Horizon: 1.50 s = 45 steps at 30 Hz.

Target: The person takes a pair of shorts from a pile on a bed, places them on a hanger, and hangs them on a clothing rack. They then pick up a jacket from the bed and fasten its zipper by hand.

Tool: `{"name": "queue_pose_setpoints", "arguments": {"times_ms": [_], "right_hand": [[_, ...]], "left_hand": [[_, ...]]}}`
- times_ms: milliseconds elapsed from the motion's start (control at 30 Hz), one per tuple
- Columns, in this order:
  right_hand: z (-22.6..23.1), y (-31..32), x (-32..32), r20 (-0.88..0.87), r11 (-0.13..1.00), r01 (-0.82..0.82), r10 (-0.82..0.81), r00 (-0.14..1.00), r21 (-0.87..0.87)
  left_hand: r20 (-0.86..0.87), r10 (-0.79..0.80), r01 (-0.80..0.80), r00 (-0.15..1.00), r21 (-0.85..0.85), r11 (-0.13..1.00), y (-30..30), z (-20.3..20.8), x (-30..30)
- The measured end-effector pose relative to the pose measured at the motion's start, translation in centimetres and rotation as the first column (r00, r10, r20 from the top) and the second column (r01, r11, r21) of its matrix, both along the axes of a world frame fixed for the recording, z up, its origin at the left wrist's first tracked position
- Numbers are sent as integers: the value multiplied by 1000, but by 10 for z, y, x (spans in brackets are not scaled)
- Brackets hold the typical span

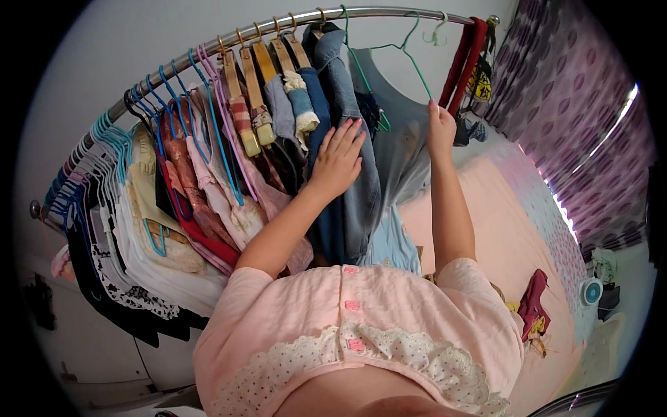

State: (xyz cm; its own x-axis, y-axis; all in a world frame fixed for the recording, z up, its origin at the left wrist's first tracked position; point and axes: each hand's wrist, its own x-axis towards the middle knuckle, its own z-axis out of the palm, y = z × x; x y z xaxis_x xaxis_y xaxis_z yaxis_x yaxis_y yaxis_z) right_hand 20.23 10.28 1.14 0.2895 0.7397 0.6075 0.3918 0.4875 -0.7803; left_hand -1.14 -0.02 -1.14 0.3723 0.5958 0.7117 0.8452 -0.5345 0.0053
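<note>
My left hand (337, 156) lies with its fingers stretched out against a blue denim jacket (361, 208) hanging from the rail. Closed at the shoulder end of a green wire hanger (417, 66), my right hand (441, 132) grips it together with the edge of a sheer grey garment (392, 97). The sheer garment drapes down between both hands, and its lower part is partly hidden behind my shirt. Light blue cloth (388, 243) shows below it. Just left of the denim jacket hang jeans (316, 104) on a wooden hanger.
A curved metal rail (389, 12) carries several garments on blue, purple, white and wooden hangers. Near its right end hang a dark red strap (467, 69) and a pale green hanger (436, 33). A bed (500, 229) with peach bedding and a patterned purple curtain (556, 97) are at right.
</note>
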Motion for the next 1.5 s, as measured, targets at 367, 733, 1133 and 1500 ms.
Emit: {"name": "queue_pose_setpoints", "arguments": {"times_ms": [367, 733, 1133, 1500], "right_hand": [[49, 45, -33, -75, 998, -58, 56, 996, -31], [13, 43, -55, 144, 996, -49, 58, 988, -69], [-13, 25, -43, 127, 987, -160, 157, 979, 8], [-169, -13, -31, -8, 942, -105, 108, 994, -320]], "left_hand": [[13, -58, 59, 998, -23, 998, 2, 1, -13], [-3, -66, 66, 998, -12, 998, 11, -3, -10], [-8, -54, 53, 999, -73, 996, 0, -20, -6], [55, -42, 54, 998, -256, 965, -29, -84, 7]]}}
